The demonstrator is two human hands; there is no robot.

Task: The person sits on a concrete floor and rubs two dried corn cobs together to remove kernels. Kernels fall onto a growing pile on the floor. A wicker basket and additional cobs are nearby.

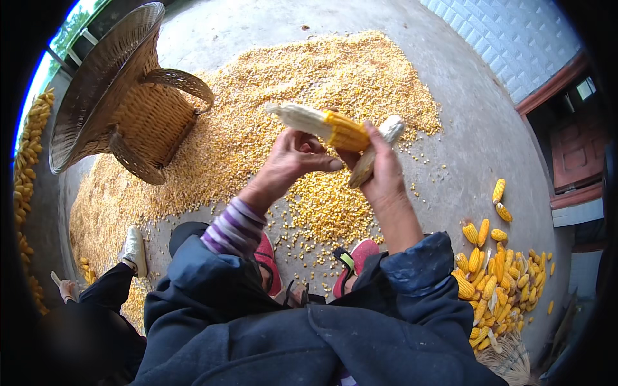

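In my right hand (pixel 386 169) are a partly shelled ear of corn (pixel 345 130) and a bare corn cob (pixel 364 166). The ear points up and left; its left part is stripped pale, and yellow kernels remain near my right fingers. My left hand (pixel 294 157) is just below the ear, thumb stretched out towards the right; whether its fingers touch the ear is not clear. Beneath both hands a small heap of loose corn kernels (pixel 333 207) lies on the concrete floor, in front of my red shoes.
A wide layer of kernels (pixel 338 67) covers the floor ahead. At the upper left lies a woven basket (pixel 149 120) with a flared rim. A pile of unshelled ears (pixel 497 284) is at the right, beside a broom (pixel 509 359). Another person (pixel 96 309) sits at the lower left.
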